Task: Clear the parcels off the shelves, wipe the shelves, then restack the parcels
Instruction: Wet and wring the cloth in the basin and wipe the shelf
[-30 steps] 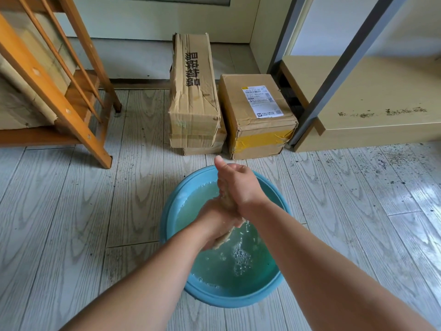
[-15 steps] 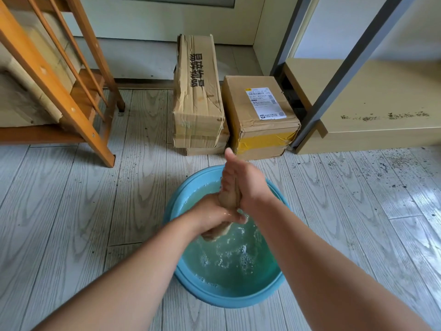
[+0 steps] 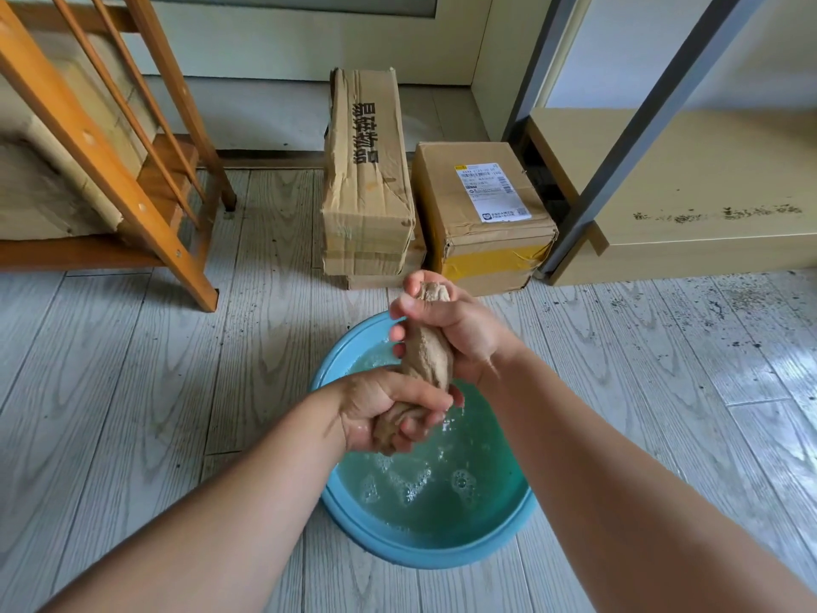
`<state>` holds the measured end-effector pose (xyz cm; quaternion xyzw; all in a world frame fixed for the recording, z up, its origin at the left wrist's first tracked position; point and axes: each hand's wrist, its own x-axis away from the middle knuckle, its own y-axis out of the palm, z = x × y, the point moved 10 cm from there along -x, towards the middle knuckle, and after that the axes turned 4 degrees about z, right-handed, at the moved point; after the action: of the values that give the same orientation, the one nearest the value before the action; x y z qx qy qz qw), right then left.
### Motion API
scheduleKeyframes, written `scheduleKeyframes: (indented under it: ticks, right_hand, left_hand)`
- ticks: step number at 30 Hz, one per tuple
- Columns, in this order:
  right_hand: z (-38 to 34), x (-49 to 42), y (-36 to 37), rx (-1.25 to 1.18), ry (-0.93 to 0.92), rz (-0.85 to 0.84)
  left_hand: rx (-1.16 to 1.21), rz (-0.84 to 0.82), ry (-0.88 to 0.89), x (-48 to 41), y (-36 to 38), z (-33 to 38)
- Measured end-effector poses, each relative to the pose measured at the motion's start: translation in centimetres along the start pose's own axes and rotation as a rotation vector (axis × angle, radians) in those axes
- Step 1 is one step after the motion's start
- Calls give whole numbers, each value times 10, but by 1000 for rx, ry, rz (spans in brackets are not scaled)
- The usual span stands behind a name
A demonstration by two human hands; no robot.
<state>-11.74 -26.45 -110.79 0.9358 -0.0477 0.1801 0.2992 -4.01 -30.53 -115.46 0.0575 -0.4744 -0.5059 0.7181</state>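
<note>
Above the basin point(image 3: 376, 535) rim, left hand point(image 3: 380, 409) and right hand point(image 3: 460, 329) both grip the cloth point(image 3: 426, 356)

Over the last second both hands have lifted a wet, brownish cloth point(image 3: 425, 353) higher above the blue basin point(image 3: 424, 548). A second ago the hands were pressed together low over the water, the cloth almost hidden between them. Now the right hand point(image 3: 451, 329) has risen toward the basin's far rim and grips the cloth's upper end, with a tuft showing above the fist. The left hand point(image 3: 389, 409) stays lower and grips the bottom end, so the cloth stretches between them as a twisted roll, much more of it exposed. The bubbles on the water have spread into scattered patches.
</note>
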Motion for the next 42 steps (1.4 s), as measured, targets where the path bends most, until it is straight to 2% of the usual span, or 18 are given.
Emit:
scheduleKeyframes:
  ticks: [5, 9, 18, 20, 22, 25, 28, 30, 32, 33, 36, 39, 42]
  right_hand:
    - [10, 1, -42, 96, 53, 469]
    - [11, 4, -61, 215, -5, 663]
    - [3, 11, -58, 477, -53, 763]
    - [-1, 11, -59, 454, -80, 798]
    - [-2, 12, -63, 362, -67, 835]
    - [-4, 8, -62, 199, -39, 763]
    - [-13, -1, -59, 201, -39, 586]
    - [-15, -4, -57, 183, -55, 443]
    - [-8, -3, -51, 58, -23, 259]
    - [-5, -2, -46, -22, -19, 165]
    - [-3, 0, -36, -296, -88, -5]
    - [-13, -2, -35, -399, -183, 18]
    - [-23, -1, -39, -295, -173, 166]
  left_hand:
    - [-472, 523, -7, -3, -26, 17]
    - [-674, 815, 128, -3, -37, 25]
    - [-1095, 1045, 197, 13, -33, 40]
    - [-1158, 1087, 249, 19, -31, 49]
    - [-1223, 1160, 381, 29, -25, 62]
    - [-1228, 1264, 572, 45, -21, 74]
    - [-1124, 1131, 558, 35, -24, 76]
    - [-779, 893, 465, 18, -30, 67]
    - [-311, 592, 322, 0, -23, 48]
    - [-161, 449, 243, -5, -13, 39]
    - [-6, 159, 75, -10, 12, 21]
    - [128, 118, 25, -13, 15, 16]
    - [152, 222, -19, -19, 12, 12]
